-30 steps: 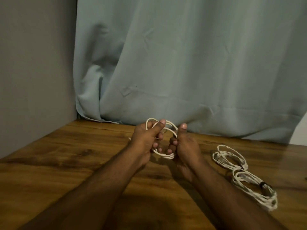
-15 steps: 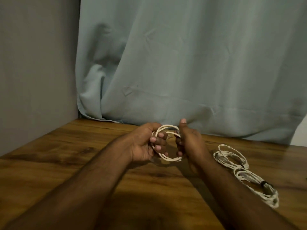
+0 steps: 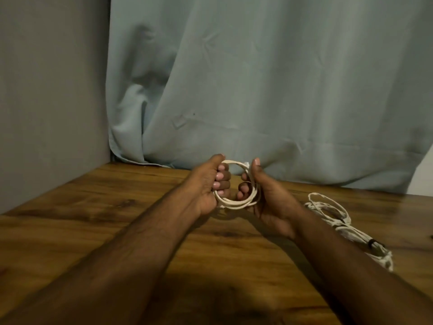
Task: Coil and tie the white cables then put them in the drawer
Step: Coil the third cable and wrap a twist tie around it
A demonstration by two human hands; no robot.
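Cable [image 3: 236, 202], thin, white and springy, sits wound into a small ring above the counter [image 3: 70, 221], gripped by the left hand [image 3: 206, 186] and right hand [image 3: 264, 195] on opposite sides. Coiling looks finished; tying the loose end comes next. More cables [image 3: 339, 221] lie tangled on the wood-grain top, right.
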